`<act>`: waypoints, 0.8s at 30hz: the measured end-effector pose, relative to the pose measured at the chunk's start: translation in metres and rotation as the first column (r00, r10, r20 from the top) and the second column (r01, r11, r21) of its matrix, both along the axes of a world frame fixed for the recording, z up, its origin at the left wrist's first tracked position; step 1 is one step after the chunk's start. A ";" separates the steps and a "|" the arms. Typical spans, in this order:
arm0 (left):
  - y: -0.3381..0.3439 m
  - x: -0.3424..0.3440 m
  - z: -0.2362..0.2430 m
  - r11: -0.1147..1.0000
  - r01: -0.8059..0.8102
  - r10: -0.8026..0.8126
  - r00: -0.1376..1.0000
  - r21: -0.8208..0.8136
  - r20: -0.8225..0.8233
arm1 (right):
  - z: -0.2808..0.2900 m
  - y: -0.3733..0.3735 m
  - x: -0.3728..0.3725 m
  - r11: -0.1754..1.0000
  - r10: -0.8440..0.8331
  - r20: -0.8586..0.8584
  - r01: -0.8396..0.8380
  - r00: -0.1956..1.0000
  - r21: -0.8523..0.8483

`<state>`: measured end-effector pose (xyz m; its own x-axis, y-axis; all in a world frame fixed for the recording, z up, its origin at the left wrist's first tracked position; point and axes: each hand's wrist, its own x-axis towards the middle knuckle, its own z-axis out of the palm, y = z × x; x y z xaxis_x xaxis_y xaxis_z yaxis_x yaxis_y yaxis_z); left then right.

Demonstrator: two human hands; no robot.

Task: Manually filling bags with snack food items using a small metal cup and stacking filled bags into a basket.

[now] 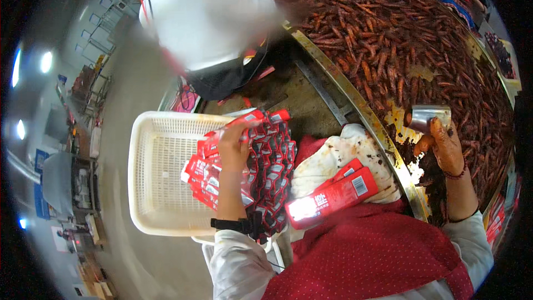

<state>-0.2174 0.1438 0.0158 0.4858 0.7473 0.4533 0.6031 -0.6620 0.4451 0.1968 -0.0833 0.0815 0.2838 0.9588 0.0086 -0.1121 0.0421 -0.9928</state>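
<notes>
My left hand (233,141) reaches over a white plastic basket (145,178), its fingers closed on a red pouch (251,119) at the top of the pile. Many more red and silver pouches (272,172) are stacked in rows along the basket's right side. At the right, my sauce-stained right hand (448,150) grips a short shiny metal cylinder (426,115) above the table. Beneath it lie dark reddish-brown, finger-sized food strips (383,61). Flat red pouches (338,194) rest on my lap, partly over a stained white cloth (327,164).
A raised metal rim (355,97) edges the table on my side. Close ahead sits a person in white (205,22), partly blurred. Other people (458,0) are at the table's far side. Equipment and a cart (86,86) stand along the left.
</notes>
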 end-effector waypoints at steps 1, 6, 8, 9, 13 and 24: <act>0.000 -0.018 -0.028 0.994 -0.059 0.054 0.997 -0.089 -0.061 | -0.005 -0.002 0.002 0.999 -0.001 0.008 0.001 1.000 -0.045; 0.003 -0.062 -0.068 0.921 -0.257 0.180 0.948 -0.293 -0.264 | -0.022 -0.008 0.021 0.992 -0.053 0.014 0.054 0.999 -0.116; 0.014 -0.104 -0.073 0.852 -0.386 0.245 0.891 -0.355 -0.382 | -0.033 -0.013 0.035 0.988 -0.060 -0.005 0.059 0.998 -0.141; 0.018 -0.125 -0.072 0.811 -0.458 0.284 0.852 -0.363 -0.440 | -0.031 -0.009 0.033 0.989 -0.072 -0.032 0.067 0.997 -0.130; 0.002 -0.184 -0.121 0.689 -0.529 0.396 0.847 -0.495 -0.353 | -0.032 0.001 0.028 0.987 -0.112 -0.101 0.098 0.989 -0.131; -0.090 -0.158 -0.110 0.462 -0.554 0.606 0.767 -0.693 -0.210 | -0.050 -0.015 0.038 0.952 -0.222 -0.101 0.194 0.970 -0.236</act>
